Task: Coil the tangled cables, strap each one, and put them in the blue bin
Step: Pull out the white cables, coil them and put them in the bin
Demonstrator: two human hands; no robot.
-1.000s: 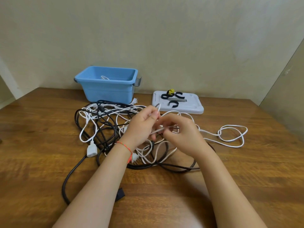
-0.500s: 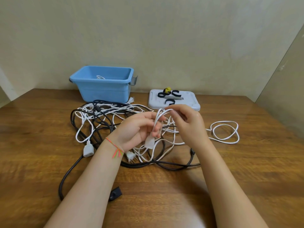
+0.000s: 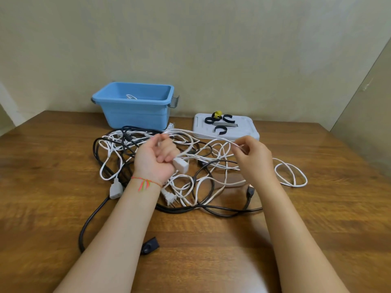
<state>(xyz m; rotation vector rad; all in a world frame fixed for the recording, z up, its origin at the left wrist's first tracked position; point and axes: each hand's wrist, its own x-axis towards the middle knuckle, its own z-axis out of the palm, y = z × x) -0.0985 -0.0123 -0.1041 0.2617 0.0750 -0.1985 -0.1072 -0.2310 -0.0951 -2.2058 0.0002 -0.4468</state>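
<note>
One blue bin (image 3: 135,112) at the back of the wooden table (image 3: 42,166), against the wall; one white coil (image 3: 131,96) already inside. One light grey lid (image 3: 226,129) just right of the bin, carrying three black straps (image 3: 220,129), a yellow-tipped bit (image 3: 217,113) and one grey strip (image 3: 226,124).

Tangle in front of the bin: white cables (image 3: 184,182) and black cables (image 3: 211,210) interwoven; exact cable count not readable. Visible ends, counted: white socket end (image 3: 116,188) at left, white two-prong plug (image 3: 169,197) near centre, black connector (image 3: 250,190) under the right forearm, black plug (image 3: 150,245) near the front edge. One white loop (image 3: 291,174) lying apart to the right.

Left hand (image 3: 156,160) curled in a fist round a white cable, white block-shaped end (image 3: 181,164) sticking out below the fingers. Right hand (image 3: 252,160) pinching the same white cable (image 3: 203,135) between thumb and fingertips, remaining fingers loosely bent. Cable runs raised between the two hands, above the pile. Red-and-yellow thread bracelet (image 3: 145,182) on the left wrist.
</note>
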